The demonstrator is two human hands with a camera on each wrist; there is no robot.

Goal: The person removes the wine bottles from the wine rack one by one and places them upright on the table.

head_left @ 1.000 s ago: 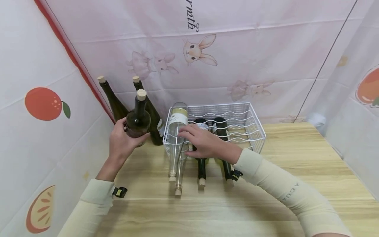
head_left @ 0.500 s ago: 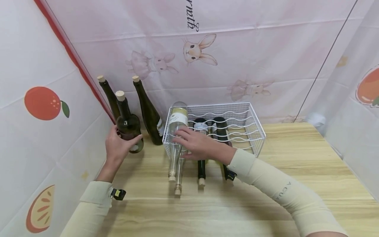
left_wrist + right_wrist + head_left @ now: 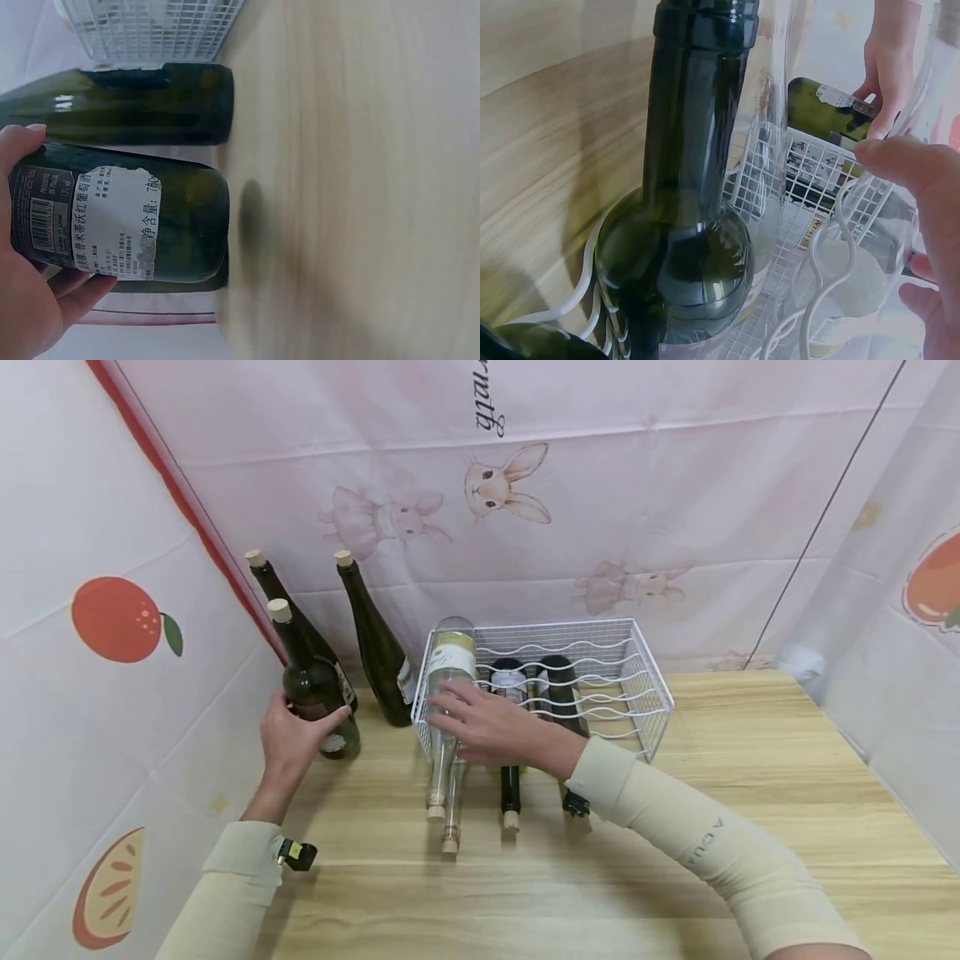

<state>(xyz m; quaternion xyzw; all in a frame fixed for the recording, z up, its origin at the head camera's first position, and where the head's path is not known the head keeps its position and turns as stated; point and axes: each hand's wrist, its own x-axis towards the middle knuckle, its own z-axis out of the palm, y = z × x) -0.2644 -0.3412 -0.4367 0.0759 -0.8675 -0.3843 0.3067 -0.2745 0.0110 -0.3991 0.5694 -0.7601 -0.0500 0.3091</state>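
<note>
My left hand (image 3: 288,735) holds a dark green wine bottle (image 3: 307,681) with a cork, upright at the left. In the left wrist view, the thumb and fingers wrap round the labelled bottle (image 3: 120,217); a gap and a shadow show between its base and the table. My right hand (image 3: 495,722) reaches over a corked clear glass bottle (image 3: 452,656) lying on the white wire rack (image 3: 652,702). Its fingers are loosely spread across that bottle; whether they touch it I cannot tell. A second clear bottle (image 3: 452,818) lies partly beneath.
Two dark bottles (image 3: 378,652) (image 3: 281,589) stand upright at the back left, near the wall. In the rack lie two more dark bottles (image 3: 511,785) (image 3: 558,681), the first with its cork toward the front. The wooden table (image 3: 540,893) extends forward.
The left hand has carried the dark bottle left and lower, beside the rear-left bottle. My right hand has shifted slightly left over the clear bottle. The bottles in the rack have stayed put.
</note>
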